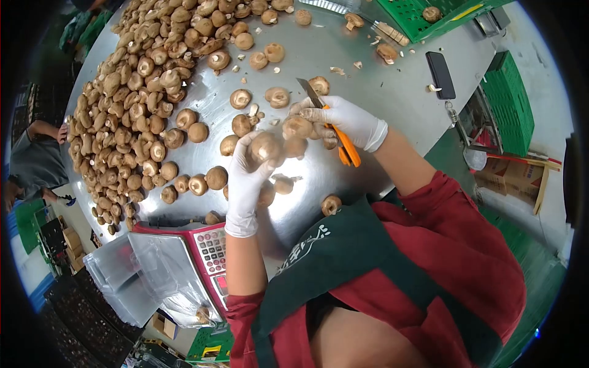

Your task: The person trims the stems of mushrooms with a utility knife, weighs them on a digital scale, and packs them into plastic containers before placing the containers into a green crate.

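Note:
My left hand (246,175), in a white glove, is closed around a shiitake mushroom (265,149) above the metal table. Facing it, my right hand (343,119), also gloved, grips orange-handled scissors (346,146). Their dark blades (311,93) point away from me, past the fingers. Another brown mushroom (297,127) is at the right fingertips. Loose mushrooms lie around both hands, one (277,97) just beyond them and one (331,205) near my apron.
A big heap of mushrooms (135,110) covers the table's left side. A red scale (211,257) stands at the near left. At the far right are a green crate (423,24) and a phone (440,75). A person (40,153) is at the left.

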The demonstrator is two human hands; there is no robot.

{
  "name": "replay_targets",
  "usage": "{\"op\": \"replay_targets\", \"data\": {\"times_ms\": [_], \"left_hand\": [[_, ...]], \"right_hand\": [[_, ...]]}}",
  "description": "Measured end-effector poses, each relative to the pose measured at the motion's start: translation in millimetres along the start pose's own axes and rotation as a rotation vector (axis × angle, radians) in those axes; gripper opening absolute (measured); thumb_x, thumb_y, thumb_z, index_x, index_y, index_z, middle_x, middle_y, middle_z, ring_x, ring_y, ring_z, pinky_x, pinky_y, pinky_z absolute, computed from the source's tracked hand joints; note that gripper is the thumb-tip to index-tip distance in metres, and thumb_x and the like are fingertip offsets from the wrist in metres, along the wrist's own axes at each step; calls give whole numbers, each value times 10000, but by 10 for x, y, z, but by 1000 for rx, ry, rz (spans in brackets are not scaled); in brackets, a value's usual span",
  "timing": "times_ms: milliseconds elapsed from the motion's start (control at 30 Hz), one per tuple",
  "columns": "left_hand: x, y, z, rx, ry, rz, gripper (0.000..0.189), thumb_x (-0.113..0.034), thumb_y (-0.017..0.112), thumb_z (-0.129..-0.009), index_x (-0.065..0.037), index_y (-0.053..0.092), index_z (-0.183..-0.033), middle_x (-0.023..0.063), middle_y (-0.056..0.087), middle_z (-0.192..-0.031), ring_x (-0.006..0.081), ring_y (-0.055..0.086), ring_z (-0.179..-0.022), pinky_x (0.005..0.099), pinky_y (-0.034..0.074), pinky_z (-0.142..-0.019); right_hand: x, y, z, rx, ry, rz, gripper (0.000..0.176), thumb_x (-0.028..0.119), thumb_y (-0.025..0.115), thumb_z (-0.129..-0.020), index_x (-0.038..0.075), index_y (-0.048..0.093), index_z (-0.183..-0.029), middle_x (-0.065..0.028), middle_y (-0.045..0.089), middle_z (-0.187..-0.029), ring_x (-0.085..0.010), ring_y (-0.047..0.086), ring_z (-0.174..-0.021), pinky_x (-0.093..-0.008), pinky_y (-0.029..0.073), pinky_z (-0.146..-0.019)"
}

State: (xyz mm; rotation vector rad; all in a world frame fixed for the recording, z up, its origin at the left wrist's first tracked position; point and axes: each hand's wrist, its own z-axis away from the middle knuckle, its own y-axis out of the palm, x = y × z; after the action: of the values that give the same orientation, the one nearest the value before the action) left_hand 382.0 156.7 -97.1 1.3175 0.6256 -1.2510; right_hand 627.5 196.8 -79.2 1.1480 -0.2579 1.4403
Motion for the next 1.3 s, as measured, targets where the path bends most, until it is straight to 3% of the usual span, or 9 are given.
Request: {"op": "replay_targets", "data": {"times_ms": [167, 400, 733, 833, 933, 1000, 1133, 1167, 1300], "left_hand": [[34, 37, 260, 25, -46, 371, 812, -324, 795, -806, -23, 341, -1408, 159, 511, -1293, 258, 572, -1121, 442, 562, -896], [129, 66, 467, -52, -65, 601, 825, -419, 739, -839, -36, 322, -1439, 164, 532, -1250, 237, 591, -1054, 407, 553, -896], [-36, 177, 582, -219, 66, 158, 636, -53, 776, -803, -58, 468, -1360, 49, 568, -1115, 139, 589, -971, 250, 515, -828], [-45, 125, 605, -328, 78, 89, 593, -177, 788, -821, -31, 508, -1322, 53, 547, -1237, 139, 559, -1068, 255, 464, -928], [-233, 22, 697, -510, -70, -58, 496, -222, 658, -911, -20, 486, -1330, 51, 553, -1137, 134, 551, -940, 220, 443, -816], [-129, -175, 782, -424, 97, 32, 536, -274, 596, -894, -27, 458, -1350, 79, 538, -1174, 192, 554, -1033, 287, 434, -836], [-86, -288, 1034, -422, 73, 316, 475, -271, 617, -882, -54, 471, -1278, 109, 533, -1220, 195, 540, -1056, 320, 456, -820], [-60, -286, 1079, -429, 61, 287, 381, -242, 599, -898, -44, 513, -1213, 109, 550, -1183, 194, 546, -1024, 316, 454, -818], [155, -354, 1314, -415, -14, -12, 137, -130, 568, -922, -15, 613, -981, 98, 613, -1001, 169, 565, -894, 288, 450, -797]], "right_hand": [[-136, 185, -49, 61, 71, -123, 337, 334, 530, -1001, 71, 593, -1202, 40, 468, -605, -24, 407, -459, -180, 339, -405], [-189, 277, -42, 187, 87, -138, 388, 361, 480, -1022, 60, 573, -1247, 48, 434, -567, -28, 392, -443, -174, 341, -419], [-190, 249, -27, -5, -13, 111, 271, 173, 615, -949, 39, 608, -1185, -8, 648, -858, -18, 430, -504, -181, 372, -448], [-227, 224, -56, -31, -26, 191, 268, 170, 617, -944, 37, 609, -1176, -12, 657, -891, -14, 445, -514, -178, 377, -455], [-157, 221, 9, -114, -21, 326, 253, 170, 639, -913, 44, 638, -1132, -11, 645, -878, -31, 466, -542, -192, 395, -472], [-96, 189, 62, -152, -73, 426, 242, 150, 637, -904, 36, 642, -1117, -16, 649, -880, -54, 517, -598, -212, 439, -533], [-174, 133, 140, -134, -255, 557, 241, 125, 633, -887, 18, 643, -1102, -31, 658, -900, -101, 600, -754, -264, 504, -699], [-147, 142, 241, -107, -135, 559, 265, 143, 639, -880, 13, 637, -1112, -68, 669, -925, -145, 629, -861, -286, 502, -802], [-549, 155, 389, 21, -217, 881, 306, 171, 659, -838, 55, 639, -1121, -135, 663, -951, -251, 649, -916, -334, 499, -834]]}}
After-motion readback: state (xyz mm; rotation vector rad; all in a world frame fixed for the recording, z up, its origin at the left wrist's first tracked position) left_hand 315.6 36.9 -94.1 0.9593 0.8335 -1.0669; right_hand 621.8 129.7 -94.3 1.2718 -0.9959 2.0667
